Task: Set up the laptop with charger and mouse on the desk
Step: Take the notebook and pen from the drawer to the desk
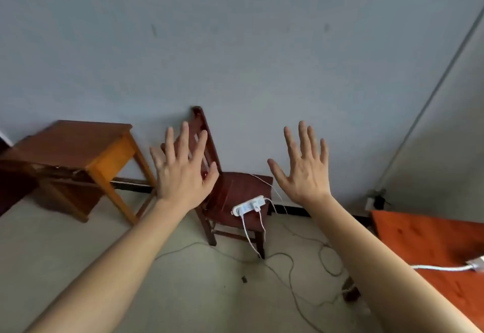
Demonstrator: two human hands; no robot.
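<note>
Against the pale grey wall, both hands are hanging in the air, backs to the camera. Left hand (183, 173) is spreading its fingers wide, holding nothing; right hand (305, 173) is doing the same, palm empty.

Between them a dark red-brown wooden chair (235, 194) is standing with its slatted back to the wall. A white, oblong power strip (248, 205) is lying at the front edge of its seat, with white cables (248, 236) hanging off that edge to the floor.

Thin dark cords (288, 262) are looping over the pale floor. A square wooden table (78, 144) with lighter orange legs is sitting at far left.

Desk (424, 243), orange smooth top, is showing at lower right; a white braided cable (442, 268) is running along it to a white plug at the frame's edge. Laptop and mouse are not showing.
</note>
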